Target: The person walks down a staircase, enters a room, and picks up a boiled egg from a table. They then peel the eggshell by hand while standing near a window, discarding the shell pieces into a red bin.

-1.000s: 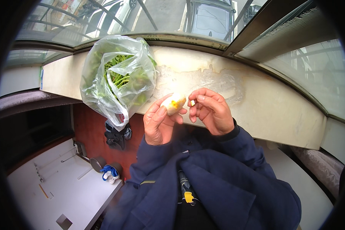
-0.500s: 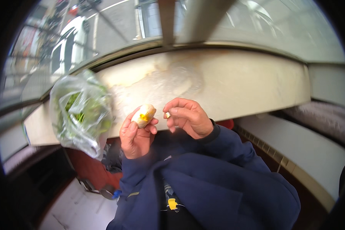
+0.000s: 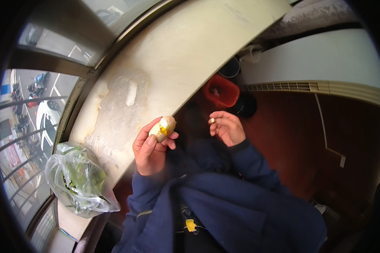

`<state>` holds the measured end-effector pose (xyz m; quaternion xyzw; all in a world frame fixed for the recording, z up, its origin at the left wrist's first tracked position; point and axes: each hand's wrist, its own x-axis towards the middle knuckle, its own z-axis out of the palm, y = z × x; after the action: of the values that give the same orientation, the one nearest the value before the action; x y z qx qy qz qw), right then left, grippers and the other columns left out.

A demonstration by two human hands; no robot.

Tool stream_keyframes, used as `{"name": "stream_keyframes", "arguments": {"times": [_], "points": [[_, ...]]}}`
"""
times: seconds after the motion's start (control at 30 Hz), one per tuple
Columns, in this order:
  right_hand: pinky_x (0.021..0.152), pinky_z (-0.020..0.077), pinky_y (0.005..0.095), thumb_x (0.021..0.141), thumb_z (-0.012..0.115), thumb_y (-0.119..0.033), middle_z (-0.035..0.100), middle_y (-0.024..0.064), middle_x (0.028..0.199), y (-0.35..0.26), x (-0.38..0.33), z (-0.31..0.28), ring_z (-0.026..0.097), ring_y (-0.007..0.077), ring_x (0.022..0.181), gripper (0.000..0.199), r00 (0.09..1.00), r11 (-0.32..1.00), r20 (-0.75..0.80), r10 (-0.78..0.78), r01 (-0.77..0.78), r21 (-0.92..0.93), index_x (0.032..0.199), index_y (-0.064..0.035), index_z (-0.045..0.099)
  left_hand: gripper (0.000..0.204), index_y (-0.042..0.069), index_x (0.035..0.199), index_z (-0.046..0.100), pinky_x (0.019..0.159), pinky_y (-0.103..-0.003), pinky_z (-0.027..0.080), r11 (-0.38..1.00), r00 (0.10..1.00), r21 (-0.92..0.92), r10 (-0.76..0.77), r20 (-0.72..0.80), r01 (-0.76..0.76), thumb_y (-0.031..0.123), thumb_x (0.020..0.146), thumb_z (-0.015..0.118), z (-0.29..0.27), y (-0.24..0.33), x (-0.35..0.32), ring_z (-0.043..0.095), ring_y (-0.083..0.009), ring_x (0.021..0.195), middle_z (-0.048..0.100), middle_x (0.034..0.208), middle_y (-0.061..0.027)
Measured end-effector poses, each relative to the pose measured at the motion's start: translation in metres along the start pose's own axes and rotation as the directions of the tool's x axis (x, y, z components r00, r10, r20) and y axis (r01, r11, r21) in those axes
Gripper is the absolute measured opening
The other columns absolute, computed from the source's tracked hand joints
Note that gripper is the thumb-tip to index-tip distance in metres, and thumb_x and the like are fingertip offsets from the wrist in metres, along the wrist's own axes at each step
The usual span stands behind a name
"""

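Note:
In my left hand [image 3: 148, 152], fingers and thumb wrap round a pale, oval egg [image 3: 158, 134] with its shell partly off. White and a bright yellow patch of yolk show at the broken part. My right hand [image 3: 230, 130], apart from the egg and to its right, pinches a small whitish piece [image 3: 212, 120] between thumb and fingertip. It looks like a bit of eggshell, though it is too small to be sure.
A cream window sill [image 3: 177, 50] curves along the far left, with a worn patch. On its near end rests a clear plastic bag [image 3: 78, 181] of green leaves. A red bin [image 3: 230, 93] stands on the floor beyond my right hand, next to dark containers.
The view has swung to the right, bringing the red bin and the red floor into sight. My right hand has moved away from the egg, still pinching the small piece.

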<state>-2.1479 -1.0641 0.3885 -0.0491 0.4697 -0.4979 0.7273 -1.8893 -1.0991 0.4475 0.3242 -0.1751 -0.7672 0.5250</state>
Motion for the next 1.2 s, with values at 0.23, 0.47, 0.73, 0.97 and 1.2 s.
{"name": "stream_keyframes", "arguments": {"times": [0.23, 0.47, 0.73, 0.97, 1.2], "points": [[0.049, 0.0543, 0.0253, 0.089, 0.059, 0.0, 0.066, 0.0099, 0.084, -0.014, 0.041, -0.115, 0.064, 0.0137, 0.061, 0.012, 0.8, 0.835, -0.394, -0.453, 0.226, -0.501, 0.099, 0.0036, 0.064, 0.05, -0.009, 0.131, 0.046, 0.07, -0.034, 0.054, 0.995, 0.994, 0.073, -0.077, 0.078, 0.071, 0.018, 0.091, 0.055, 0.038, -0.024, 0.014, 0.066, -0.0304, 0.092, 0.061, 0.116, -0.0252], [0.045, 0.0527, 0.0251, 0.083, 0.066, -0.001, 0.066, 0.0063, 0.074, -0.062, 0.06, -0.19, 0.064, 0.0119, 0.058, 0.005, 0.701, 0.723, -0.462, -0.544, 0.111, -0.682, 0.087, 0.0007, 0.067, 0.048, -0.009, 0.131, 0.047, 0.07, -0.033, 0.054, 0.991, 0.99, 0.072, -0.121, 0.07, 0.116, 0.017, 0.092, 0.054, 0.082, -0.053, 0.036, 0.066, -0.03, 0.092, 0.06, 0.118, -0.0248], [0.051, 0.0518, 0.0233, 0.087, 0.064, -0.004, 0.064, 0.007, 0.078, -0.137, 0.021, -0.104, 0.061, 0.0104, 0.06, 0.009, 0.876, 0.843, -0.141, -0.462, 0.383, -0.379, 0.095, 0.0004, 0.063, 0.047, -0.009, 0.131, 0.047, 0.073, -0.034, 0.053, 0.992, 0.987, 0.035, -0.124, 0.105, 0.121, 0.017, 0.092, 0.054, 0.131, -0.075, 0.066, 0.066, -0.0296, 0.093, 0.059, 0.121, -0.0239], [0.062, 0.0462, 0.0186, 0.091, 0.059, -0.002, 0.059, 0.0028, 0.084, -0.186, -0.039, 0.022, 0.056, 0.0062, 0.07, 0.022, 0.869, 0.805, 0.285, -0.405, 0.486, -0.339, 0.113, 0.0025, 0.057, 0.049, -0.009, 0.13, 0.048, 0.073, -0.033, 0.052, 0.991, 0.966, 0.059, -0.13, 0.222, 0.12, 0.021, 0.091, 0.055, 0.161, -0.074, 0.09, 0.066, -0.0277, 0.092, 0.061, 0.118, -0.0224], [0.066, 0.0469, 0.0197, 0.091, 0.057, 0.0, 0.058, 0.0032, 0.084, -0.181, -0.054, 0.065, 0.059, 0.0074, 0.076, 0.024, 0.787, 0.7, 0.176, -0.591, 0.609, -0.373, 0.115, 0.0037, 0.054, 0.048, -0.009, 0.128, 0.049, 0.072, -0.033, 0.052, 0.979, 0.909, 0.04, -0.199, 0.367, 0.199, 0.021, 0.091, 0.053, 0.174, -0.059, 0.11, 0.065, -0.0261, 0.09, 0.062, 0.113, -0.0221]]}}
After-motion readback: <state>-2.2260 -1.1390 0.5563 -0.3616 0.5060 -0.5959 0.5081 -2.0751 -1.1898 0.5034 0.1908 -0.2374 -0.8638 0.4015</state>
